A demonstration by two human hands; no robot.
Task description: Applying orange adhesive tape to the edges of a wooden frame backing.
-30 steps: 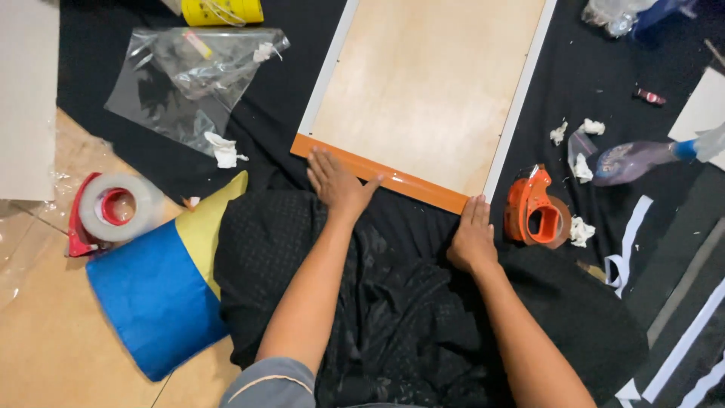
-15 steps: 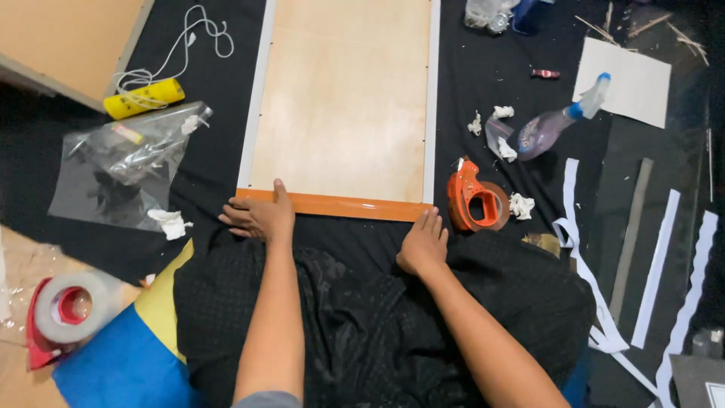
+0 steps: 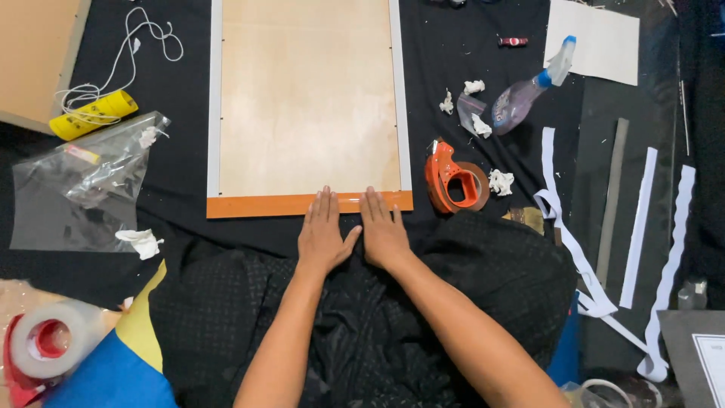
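Both hands flat on the near edge of the board (image 3: 308, 98), side by side, thumbs nearly touching. Left hand (image 3: 323, 236) and right hand (image 3: 385, 233) each have fingers straight and held together, clamped on nothing, tips resting on the orange tape strip (image 3: 257, 205) that runs along the board's bottom edge.

The board lies flat on the black cloth (image 3: 181, 170), pale wood face up, white border on left and right sides, orange strip closing the near side. The strip looks glossy under the fingertips, so I judge this is a press-down of the tape.

To do it well, as I see it:
- Press from the middle outwards, one hand per side, so air goes out to the ends instead of getting trapped.
- Keep fingers flat, use the pads, not the nails; the gloss will show scratches.
- Hold the strip's line parallel to the board edge; the corners by the white border need a firm rub, that is where lifting would start.
- Weight straight down, since the cloth underneath may let the board slide.

The orange tape dispenser (image 3: 455, 177) sits just right of the board's near corner, within easy reach. The spray bottle (image 3: 529, 94) and paper wads (image 3: 500, 181) lie further right, apart from the board. A plastic bag (image 3: 75, 189) is off to the left.
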